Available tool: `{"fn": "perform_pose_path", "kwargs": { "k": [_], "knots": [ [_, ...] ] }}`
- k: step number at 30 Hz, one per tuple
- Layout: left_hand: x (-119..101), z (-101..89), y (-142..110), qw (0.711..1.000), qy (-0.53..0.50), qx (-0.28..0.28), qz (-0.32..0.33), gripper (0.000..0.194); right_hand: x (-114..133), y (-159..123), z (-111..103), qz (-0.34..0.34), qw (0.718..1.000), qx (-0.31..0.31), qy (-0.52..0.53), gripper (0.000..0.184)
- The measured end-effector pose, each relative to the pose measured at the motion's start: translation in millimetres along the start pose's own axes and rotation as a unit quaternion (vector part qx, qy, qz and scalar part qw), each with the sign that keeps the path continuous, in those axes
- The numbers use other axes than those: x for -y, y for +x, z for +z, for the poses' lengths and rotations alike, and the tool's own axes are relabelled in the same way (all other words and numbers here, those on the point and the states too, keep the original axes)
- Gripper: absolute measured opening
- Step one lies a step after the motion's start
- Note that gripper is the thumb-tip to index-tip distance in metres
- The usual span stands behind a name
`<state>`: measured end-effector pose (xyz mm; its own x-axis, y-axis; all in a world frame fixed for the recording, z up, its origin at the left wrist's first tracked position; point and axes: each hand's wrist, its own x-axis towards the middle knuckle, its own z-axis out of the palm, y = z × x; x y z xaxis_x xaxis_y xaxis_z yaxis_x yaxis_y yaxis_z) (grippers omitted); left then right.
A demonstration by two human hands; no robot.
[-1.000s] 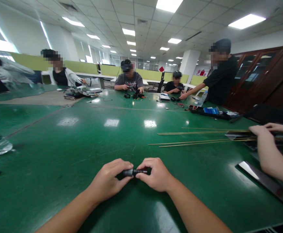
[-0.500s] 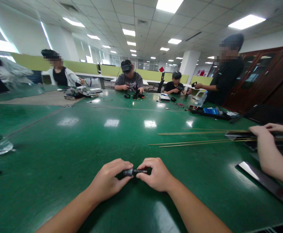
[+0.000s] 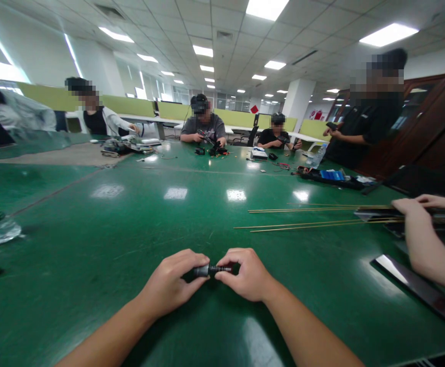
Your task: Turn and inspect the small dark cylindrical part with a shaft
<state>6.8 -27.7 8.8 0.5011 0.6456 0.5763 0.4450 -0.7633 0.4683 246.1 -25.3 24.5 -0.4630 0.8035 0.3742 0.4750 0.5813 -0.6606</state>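
While the left hand point(image 3: 174, 283) stays, the standing person point(image 3: 375, 114) moves right

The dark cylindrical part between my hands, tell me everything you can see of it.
The dark cylindrical part has a thick, smooth grey-black barrel and a thinner, ridged black section. It looks like metal or hard plastic; I can't tell which. It lies roughly level, pointing left to right, near the green table. The left hand grips the barrel, the right hand the thin section; fingers hide both ends.
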Motion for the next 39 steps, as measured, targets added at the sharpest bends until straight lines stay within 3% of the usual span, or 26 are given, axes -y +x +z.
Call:
{"fn": "perform_pose_path", "kwargs": {
  "k": [39],
  "knots": [
    [1.1, -1.6, -0.7, 1.0, 0.001, -0.005, -0.003, 0.031, -0.1, 0.0, -0.3, 0.015, 1.0, -0.009, 0.019, 0.008]
  ]
}}
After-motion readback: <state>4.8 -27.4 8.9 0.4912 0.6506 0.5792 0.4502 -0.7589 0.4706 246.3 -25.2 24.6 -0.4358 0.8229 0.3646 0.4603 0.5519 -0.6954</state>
